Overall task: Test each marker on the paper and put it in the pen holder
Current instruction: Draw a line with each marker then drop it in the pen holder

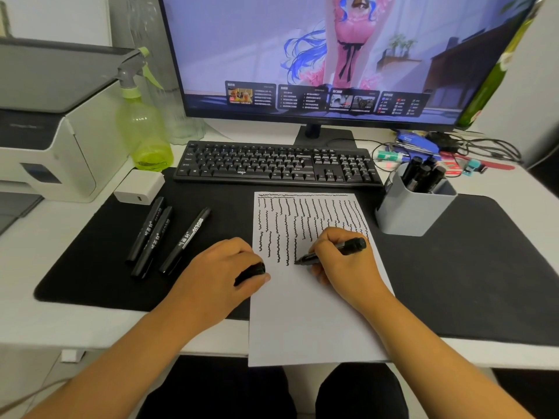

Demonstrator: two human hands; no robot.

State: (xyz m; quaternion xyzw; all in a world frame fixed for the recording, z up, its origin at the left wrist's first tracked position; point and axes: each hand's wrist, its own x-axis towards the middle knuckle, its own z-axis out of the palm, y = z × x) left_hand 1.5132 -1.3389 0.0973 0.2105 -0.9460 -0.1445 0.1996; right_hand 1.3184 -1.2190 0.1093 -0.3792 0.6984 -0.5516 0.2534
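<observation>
**Testing stroke under way: marker tip on paper**

Writing contact is observed at the right hand [341,261]: its fingers are closed round an uncapped black marker [332,252], with the tip set on the paper [308,313] just left of the fingertips, at the foot of a wavy black line. The barrel is angled up and to the right, past the knuckles. Rows of similar wavy lines are recorded on the sheet above and to the left of these fingers.

The left hand [223,273] is laid at the paper's left edge, fingers curled shut round a short black piece, taken to be the cap [252,272]; this cannot be confirmed.

Three capped markers [166,237] are noted on the black desk mat [484,267], to the left of the left fingers and apart from them. The grey pen holder [414,207] is placed up and to the right of the right fingers, near the paper's top corner, with several black markers stood inside it.
</observation>
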